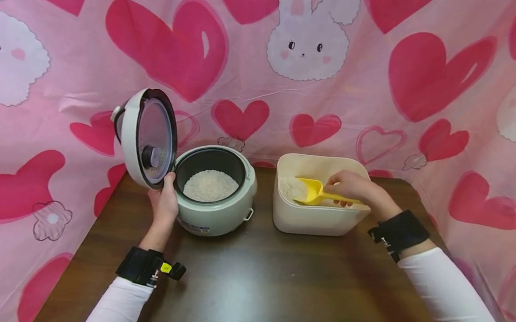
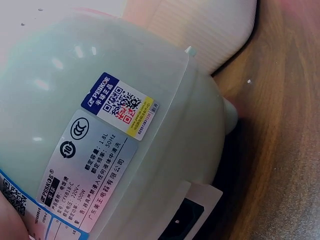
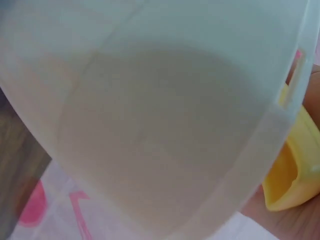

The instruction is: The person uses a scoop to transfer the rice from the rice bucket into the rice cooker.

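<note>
A pale green rice cooker (image 1: 210, 218) stands on the table with white rice (image 1: 210, 185) in its dark pot. Its lid (image 1: 125, 135) is tipped up to the left, and my left hand (image 1: 165, 205) holds the lid's lower edge, thumb at the rim and the other fingers mostly hidden. Inside a cream bin (image 1: 310, 220) to the right, my right hand (image 1: 349, 185) grips a yellow scoop (image 1: 313, 191) by its handle. The scoop's head lies at the rice (image 1: 293, 189) on the bin's left side. In the right wrist view the scoop's handle (image 3: 300, 160) shows beyond the bin's wall (image 3: 165, 125).
The brown wooden table (image 1: 247, 291) stretches in front of both containers. Behind them hangs a pink cloth (image 1: 246, 79) with hearts and rabbits. A power socket (image 2: 185, 218) and labels (image 2: 85, 165) are on the cooker's side.
</note>
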`<state>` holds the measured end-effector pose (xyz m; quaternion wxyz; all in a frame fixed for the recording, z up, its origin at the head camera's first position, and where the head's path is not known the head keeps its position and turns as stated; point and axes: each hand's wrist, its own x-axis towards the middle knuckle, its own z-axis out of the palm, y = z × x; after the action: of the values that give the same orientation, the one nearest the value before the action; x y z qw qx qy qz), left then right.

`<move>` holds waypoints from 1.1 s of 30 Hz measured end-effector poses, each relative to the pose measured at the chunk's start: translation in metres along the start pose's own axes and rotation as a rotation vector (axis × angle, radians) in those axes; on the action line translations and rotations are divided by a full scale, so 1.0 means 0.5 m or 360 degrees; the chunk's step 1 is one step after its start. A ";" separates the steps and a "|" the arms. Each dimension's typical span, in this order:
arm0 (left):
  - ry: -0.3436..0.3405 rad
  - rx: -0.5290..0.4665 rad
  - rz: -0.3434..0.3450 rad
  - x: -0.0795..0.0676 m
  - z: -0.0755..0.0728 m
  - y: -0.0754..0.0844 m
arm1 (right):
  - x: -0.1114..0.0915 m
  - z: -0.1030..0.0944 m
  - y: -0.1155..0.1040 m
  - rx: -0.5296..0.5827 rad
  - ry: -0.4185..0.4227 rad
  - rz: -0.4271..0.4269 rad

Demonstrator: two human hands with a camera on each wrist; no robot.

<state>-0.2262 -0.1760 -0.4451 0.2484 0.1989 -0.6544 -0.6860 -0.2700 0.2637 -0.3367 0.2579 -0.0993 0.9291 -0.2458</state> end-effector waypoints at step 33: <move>0.0013 0.0067 -0.0026 -0.003 0.000 0.003 | -0.081 -0.053 0.082 0.0423 0.0033 0.0031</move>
<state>-0.2251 -0.1751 -0.4438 0.2411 0.2121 -0.6659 -0.6733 -0.2522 0.3224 -0.3202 0.2616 -0.0526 0.8919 -0.3652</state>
